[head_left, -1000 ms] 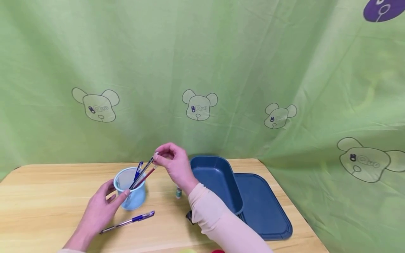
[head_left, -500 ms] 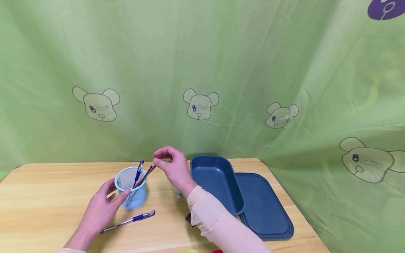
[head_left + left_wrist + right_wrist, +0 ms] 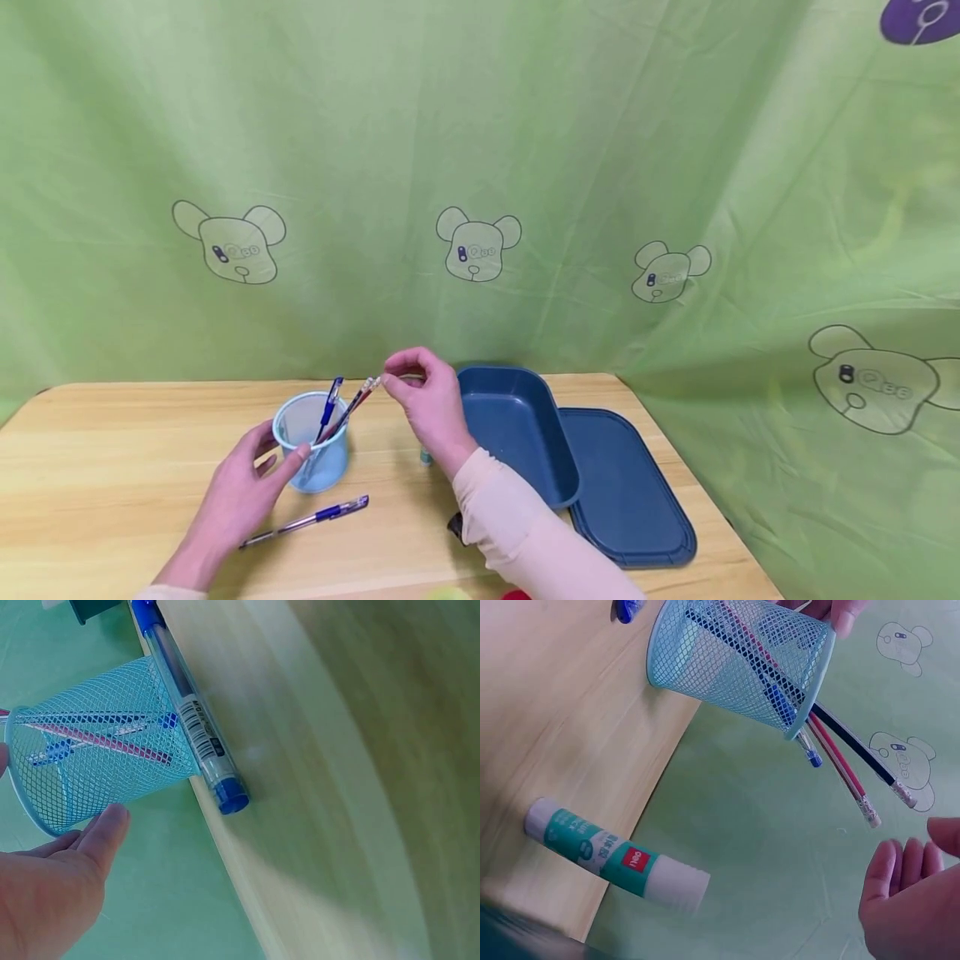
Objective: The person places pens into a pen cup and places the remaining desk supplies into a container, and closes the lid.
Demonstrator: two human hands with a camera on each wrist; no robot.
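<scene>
My left hand (image 3: 240,487) holds a light blue mesh pen cup (image 3: 324,471) by its near side, fingers and thumb spread around the rim. Inside lean a blue pen (image 3: 328,407), a dark pencil (image 3: 851,741) and a red pencil (image 3: 836,756), their tops sticking out toward the right. Just right of the pencil ends is my right hand (image 3: 429,404); the right wrist view shows a gap between its fingers and the pencils, and nothing in its grasp. Another blue pen (image 3: 315,518) lies on the table in front of the cup.
A glue stick (image 3: 615,855) is near the right forearm, mostly hidden in the head view. Farther right are an open dark blue box (image 3: 517,425) and its flat lid (image 3: 630,492). A black object (image 3: 456,527) peeks out beside the sleeve. A green curtain (image 3: 360,317) hangs behind the table.
The right hand lowered the dark pencil into the cup alongside the red one, let go of it and drew back to the right. The left hand stayed on the cup.
</scene>
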